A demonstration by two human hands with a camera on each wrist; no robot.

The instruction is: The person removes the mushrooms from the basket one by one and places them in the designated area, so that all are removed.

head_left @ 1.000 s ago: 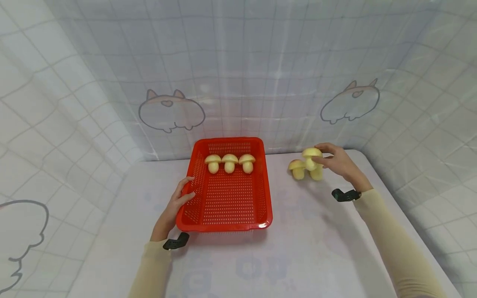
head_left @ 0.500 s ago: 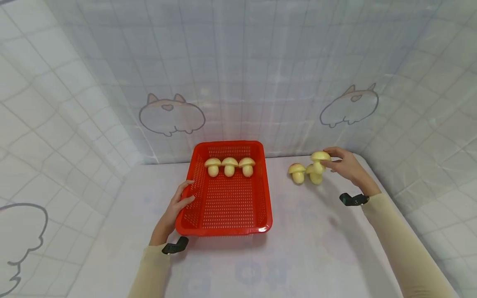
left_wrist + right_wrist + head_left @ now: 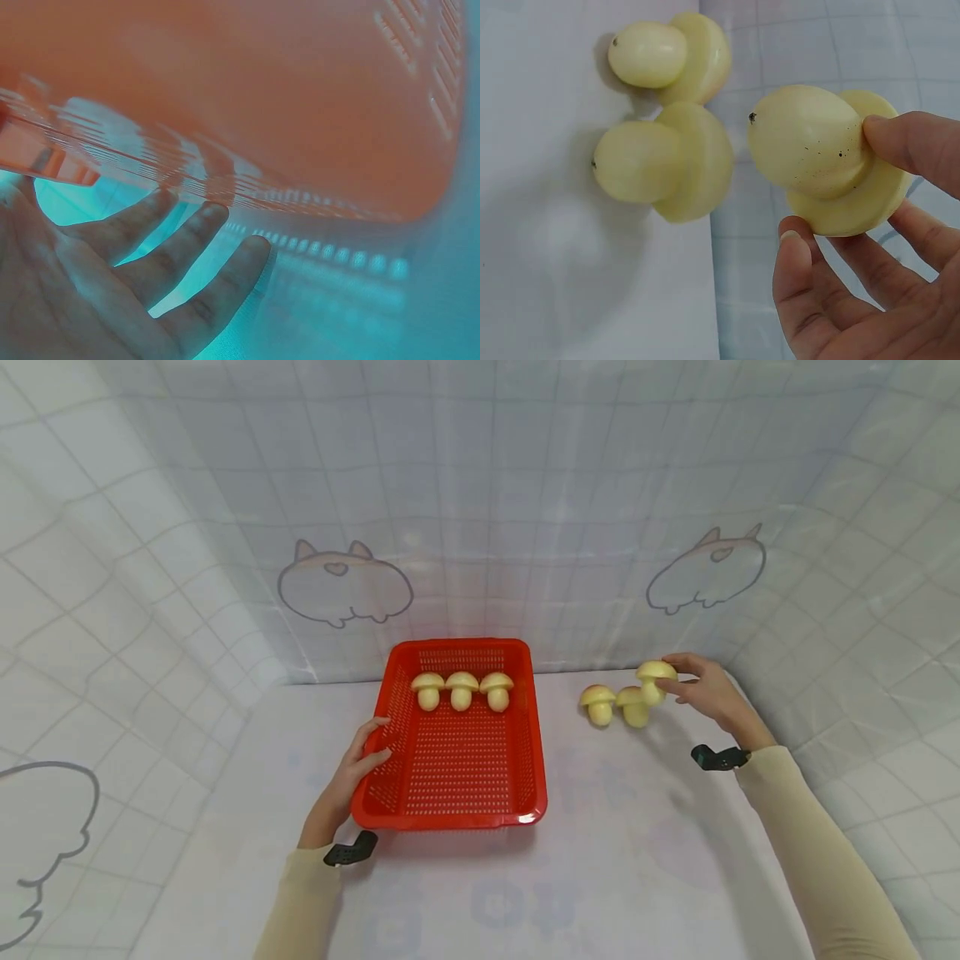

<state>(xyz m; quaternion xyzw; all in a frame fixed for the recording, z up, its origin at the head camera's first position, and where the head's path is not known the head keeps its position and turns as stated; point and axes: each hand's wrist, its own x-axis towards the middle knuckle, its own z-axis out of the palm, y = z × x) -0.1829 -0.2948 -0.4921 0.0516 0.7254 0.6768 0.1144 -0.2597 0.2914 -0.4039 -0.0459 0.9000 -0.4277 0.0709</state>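
My left hand [image 3: 348, 775] grips the left rim of a red plastic basket [image 3: 536, 752], thumb over the edge. In the left wrist view, several fingers [image 3: 214, 296] lie fairly straight against the basket's perforated outer side [image 3: 300, 127]. Between thumb and fingertips, my right hand [image 3: 708, 689] pinches a pale yellow mushroom [image 3: 655, 680], cap up, stem down. Two similar mushrooms stand left of it on the table, one reddish-topped [image 3: 598, 705] and another [image 3: 634, 707] beside it. The right wrist view shows the held mushroom [image 3: 806, 139] apart from both, with dark specks on its stem.
Three more mushrooms stand in a row along the basket's far end, including a middle one [image 3: 461, 690]. The white-covered table [image 3: 615, 852] meets a grid-patterned curtain [image 3: 487, 527] at the back. Similar sheets rise on both sides.
My right hand has carried the mushroom rightward, from in front of the right-hand standing mushroom to beside it. The left hand and basket have stayed in place.
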